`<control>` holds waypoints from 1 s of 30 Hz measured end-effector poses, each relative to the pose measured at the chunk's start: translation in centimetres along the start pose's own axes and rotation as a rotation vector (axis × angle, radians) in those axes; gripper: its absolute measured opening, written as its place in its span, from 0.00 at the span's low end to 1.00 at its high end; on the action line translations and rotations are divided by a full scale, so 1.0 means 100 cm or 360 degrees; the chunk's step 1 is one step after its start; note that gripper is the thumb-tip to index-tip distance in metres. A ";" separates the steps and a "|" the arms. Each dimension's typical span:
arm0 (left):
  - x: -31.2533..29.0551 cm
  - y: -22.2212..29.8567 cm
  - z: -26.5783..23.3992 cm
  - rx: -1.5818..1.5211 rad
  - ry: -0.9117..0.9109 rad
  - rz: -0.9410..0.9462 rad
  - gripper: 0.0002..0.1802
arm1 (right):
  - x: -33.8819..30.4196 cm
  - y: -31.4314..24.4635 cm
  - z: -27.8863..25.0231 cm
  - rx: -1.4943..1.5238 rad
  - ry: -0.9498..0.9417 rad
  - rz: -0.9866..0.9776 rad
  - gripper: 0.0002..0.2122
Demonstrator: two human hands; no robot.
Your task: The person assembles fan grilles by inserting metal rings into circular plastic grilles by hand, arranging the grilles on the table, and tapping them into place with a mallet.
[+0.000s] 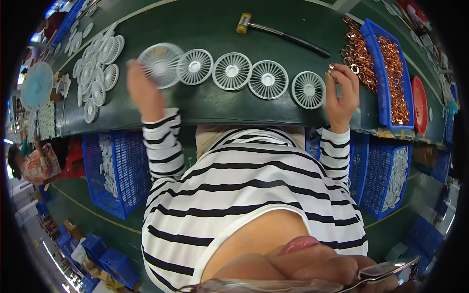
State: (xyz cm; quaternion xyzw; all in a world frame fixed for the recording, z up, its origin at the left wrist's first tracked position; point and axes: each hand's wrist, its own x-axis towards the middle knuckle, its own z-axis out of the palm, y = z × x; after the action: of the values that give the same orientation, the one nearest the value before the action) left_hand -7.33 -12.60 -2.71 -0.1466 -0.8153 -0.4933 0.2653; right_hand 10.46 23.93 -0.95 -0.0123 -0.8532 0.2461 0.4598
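A row of several grey spoked plastic discs lies across the green table. At the row's left end, a blurred disc (161,65) sits beside my left hand (145,93), whose fingers are smeared by motion; whether they touch it I cannot tell. The rightmost disc (309,90) lies just left of my right hand (343,90). Between its thumb and fingers my right hand pinches a small copper ring (331,67). Other discs in the row, such as the middle one (232,71), lie flat with their hubs showing.
A hammer (283,35) with a yellow head lies behind the row. Loose copper rings (359,51) spread beside a blue tray (386,73) of more rings, with a red dish (419,105) alongside. Heaped discs (100,63) occupy the left. Blue crates (127,171) stand below the table edge.
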 end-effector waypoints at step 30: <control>-0.058 0.123 0.075 -0.1306 -0.1248 -0.0741 0.22 | -0.001 -0.073 0.047 0.0188 -0.0299 -0.0122 0.15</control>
State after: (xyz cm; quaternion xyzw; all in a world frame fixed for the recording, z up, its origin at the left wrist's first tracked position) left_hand 1.36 -0.09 0.06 -0.2255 -0.6064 -0.7214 -0.2472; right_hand 8.25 15.58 -0.04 0.0706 -0.8763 0.2782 0.3868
